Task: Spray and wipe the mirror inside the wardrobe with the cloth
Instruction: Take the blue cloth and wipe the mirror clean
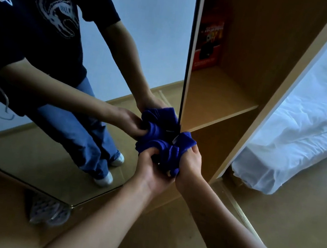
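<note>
A blue cloth [170, 151] is bunched up between both my hands, close to the right edge of the mirror [149, 24]. My left hand [150, 169] grips the cloth from below and left. My right hand [190, 167] grips it from the right. The tall mirror covers the left half of the view and reflects both hands and the cloth. No spray bottle is in view.
Wooden wardrobe shelves [222, 103] stand right of the mirror, with a red box [209, 42] on one shelf. A bed with white sheets [313, 127] lies at the right. A shoe [48, 210] rests on the wooden floor below the mirror.
</note>
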A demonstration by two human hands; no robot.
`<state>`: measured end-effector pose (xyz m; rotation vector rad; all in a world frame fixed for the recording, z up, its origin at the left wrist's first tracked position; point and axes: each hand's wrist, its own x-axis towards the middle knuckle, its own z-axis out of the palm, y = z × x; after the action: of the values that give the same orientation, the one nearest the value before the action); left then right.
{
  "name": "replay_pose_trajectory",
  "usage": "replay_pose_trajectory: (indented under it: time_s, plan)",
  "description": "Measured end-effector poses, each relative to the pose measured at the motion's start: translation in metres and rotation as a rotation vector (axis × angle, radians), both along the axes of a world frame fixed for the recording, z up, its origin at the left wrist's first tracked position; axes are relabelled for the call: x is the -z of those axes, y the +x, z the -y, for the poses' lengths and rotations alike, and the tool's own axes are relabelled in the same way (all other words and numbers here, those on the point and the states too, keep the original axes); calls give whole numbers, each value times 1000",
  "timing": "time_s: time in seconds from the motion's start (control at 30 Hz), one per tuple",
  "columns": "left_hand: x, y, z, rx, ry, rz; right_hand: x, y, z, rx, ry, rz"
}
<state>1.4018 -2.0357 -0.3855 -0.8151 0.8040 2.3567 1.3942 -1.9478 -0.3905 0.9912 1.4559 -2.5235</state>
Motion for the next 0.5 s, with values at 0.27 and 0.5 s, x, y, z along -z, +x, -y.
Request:
replay_pose_trajectory:
  time_s: [0.27,0.5]
  plan:
    - [-34,-1,-4,-1,1,-9,-38,15,-1,24,-36,-103]
    - [-72,1,-20,-67,69,-83,-83,-6,-14,-123,19,-243]
